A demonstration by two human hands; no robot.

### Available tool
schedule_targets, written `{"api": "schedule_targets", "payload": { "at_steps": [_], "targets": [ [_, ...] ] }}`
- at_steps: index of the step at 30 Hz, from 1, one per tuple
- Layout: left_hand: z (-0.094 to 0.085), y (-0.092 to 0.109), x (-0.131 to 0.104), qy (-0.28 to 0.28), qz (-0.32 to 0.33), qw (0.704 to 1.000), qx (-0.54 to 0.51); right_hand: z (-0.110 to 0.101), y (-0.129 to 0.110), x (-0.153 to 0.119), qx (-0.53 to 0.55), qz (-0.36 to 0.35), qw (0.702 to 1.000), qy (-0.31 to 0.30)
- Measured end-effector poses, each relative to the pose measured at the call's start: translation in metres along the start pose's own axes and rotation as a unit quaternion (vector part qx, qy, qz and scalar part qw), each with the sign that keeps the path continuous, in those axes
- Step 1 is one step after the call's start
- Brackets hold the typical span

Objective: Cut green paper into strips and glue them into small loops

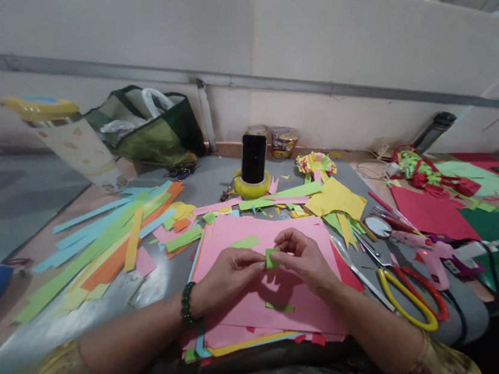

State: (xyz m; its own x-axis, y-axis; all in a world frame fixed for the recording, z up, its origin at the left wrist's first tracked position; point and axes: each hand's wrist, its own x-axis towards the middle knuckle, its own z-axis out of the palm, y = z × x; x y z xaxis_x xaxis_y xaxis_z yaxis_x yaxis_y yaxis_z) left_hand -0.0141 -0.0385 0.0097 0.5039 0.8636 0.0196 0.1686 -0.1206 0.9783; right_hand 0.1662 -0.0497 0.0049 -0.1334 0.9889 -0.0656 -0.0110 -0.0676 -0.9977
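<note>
Between my two hands is a small piece of green paper (272, 258), held just above a stack of pink paper sheets (226, 305). My left hand (234, 270), with a dark green bead bracelet (188, 304) at the wrist, pinches the piece's left side. On its right side the fingers of my right hand (306, 261) are closed. A green paper strip (246, 242) lies on the pink sheet behind my left hand, and a thin green sliver (280, 307) lies in front of my hands.
Coloured paper strips (101, 247) fan out at the left. A phone (253, 158) stands in a yellow holder (251, 186) at the back. At the right lie scissors (409, 297), a pink glue gun (434, 255) and red paper (432, 212). A tumbler (77, 144) stands at the back left.
</note>
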Motion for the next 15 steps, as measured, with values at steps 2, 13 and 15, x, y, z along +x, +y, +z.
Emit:
{"api": "schedule_targets", "payload": {
  "at_steps": [2,13,15],
  "targets": [
    [-0.0006,-0.0005,-0.0001,-0.003,-0.001,1.000,0.002,0.0002,-0.0010,-0.0002,-0.004,-0.001,1.000,-0.001],
    [-0.0016,-0.0014,-0.0006,-0.019,0.015,0.999,0.035,0.0010,0.0002,-0.0003,0.002,0.006,1.000,-0.002],
    [-0.0016,-0.0021,-0.0006,-0.014,0.020,0.999,0.043,0.0013,-0.0004,-0.0005,0.002,0.009,1.000,-0.003]
  ]
}}
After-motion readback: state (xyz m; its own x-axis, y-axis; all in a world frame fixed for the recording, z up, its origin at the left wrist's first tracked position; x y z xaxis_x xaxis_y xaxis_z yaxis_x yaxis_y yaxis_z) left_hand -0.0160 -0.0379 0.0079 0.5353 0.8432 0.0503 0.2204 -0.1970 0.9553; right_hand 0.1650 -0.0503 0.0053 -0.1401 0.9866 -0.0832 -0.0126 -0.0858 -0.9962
